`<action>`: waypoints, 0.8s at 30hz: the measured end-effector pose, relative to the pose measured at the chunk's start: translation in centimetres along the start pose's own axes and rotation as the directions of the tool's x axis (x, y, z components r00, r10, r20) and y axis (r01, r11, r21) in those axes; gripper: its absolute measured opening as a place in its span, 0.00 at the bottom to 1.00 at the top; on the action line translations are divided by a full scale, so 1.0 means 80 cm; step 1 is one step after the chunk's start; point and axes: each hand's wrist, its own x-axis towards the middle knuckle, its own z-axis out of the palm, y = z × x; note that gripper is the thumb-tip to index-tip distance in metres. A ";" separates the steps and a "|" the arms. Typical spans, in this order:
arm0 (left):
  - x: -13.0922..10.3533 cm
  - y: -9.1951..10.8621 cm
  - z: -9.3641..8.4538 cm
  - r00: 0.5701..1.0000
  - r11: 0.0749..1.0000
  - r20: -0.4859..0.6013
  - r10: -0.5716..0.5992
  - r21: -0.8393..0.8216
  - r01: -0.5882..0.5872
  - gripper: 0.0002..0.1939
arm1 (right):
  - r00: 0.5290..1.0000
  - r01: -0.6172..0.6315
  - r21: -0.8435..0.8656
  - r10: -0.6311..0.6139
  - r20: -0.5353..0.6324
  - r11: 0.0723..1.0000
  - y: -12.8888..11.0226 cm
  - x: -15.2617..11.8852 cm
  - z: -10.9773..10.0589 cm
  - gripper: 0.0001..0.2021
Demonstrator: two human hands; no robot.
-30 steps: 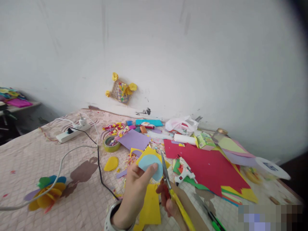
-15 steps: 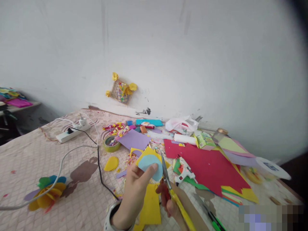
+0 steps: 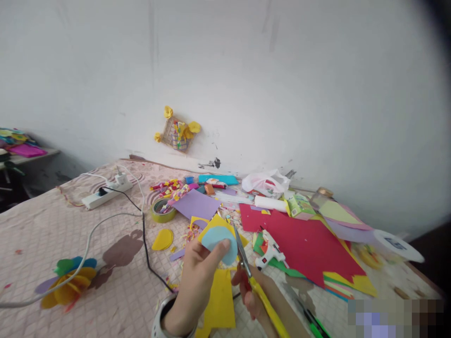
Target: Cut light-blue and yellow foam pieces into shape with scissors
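Note:
Between the thumb and fingers of my left hand (image 3: 199, 274) is a light blue round piece (image 3: 214, 237), held over a yellow sheet (image 3: 219, 222). My right hand (image 3: 252, 293) is wrapped round yellow-handled scissors (image 3: 259, 291). Their metal blades point up and lie beside the right edge of the blue piece; whether they touch it I cannot tell. Another yellow sheet (image 3: 220, 300) lies below, between my wrists. Yellow rounded pieces (image 3: 163, 239) rest on the table to the left.
A white glue gun (image 3: 270, 251) and red sheets (image 3: 303, 241) lie at the right, with a green cutter (image 3: 315, 324) nearer. Tape (image 3: 164, 210), a power strip (image 3: 105, 193), cables and a paper flower (image 3: 70, 284) are to the left.
The scissors' blades look closer together than before, and the fingers of my right hand have shifted slightly. My left hand and the blue piece have hardly moved.

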 end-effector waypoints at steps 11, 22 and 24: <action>0.001 0.003 0.003 0.999 1.000 -0.036 -0.013 -0.020 0.012 0.06 | 0.999 0.008 0.035 -0.009 0.033 0.999 -0.007 -0.002 -0.003 0.26; 0.006 -0.002 0.000 1.000 1.000 -0.004 -0.018 -0.019 0.018 0.05 | 0.998 -0.062 -0.052 0.061 -0.008 0.997 -0.032 -0.008 -0.004 0.28; 0.006 -0.002 -0.001 1.000 1.000 0.006 -0.012 -0.013 0.012 0.04 | 0.998 -0.059 -0.079 0.056 -0.036 0.995 -0.036 -0.010 -0.004 0.27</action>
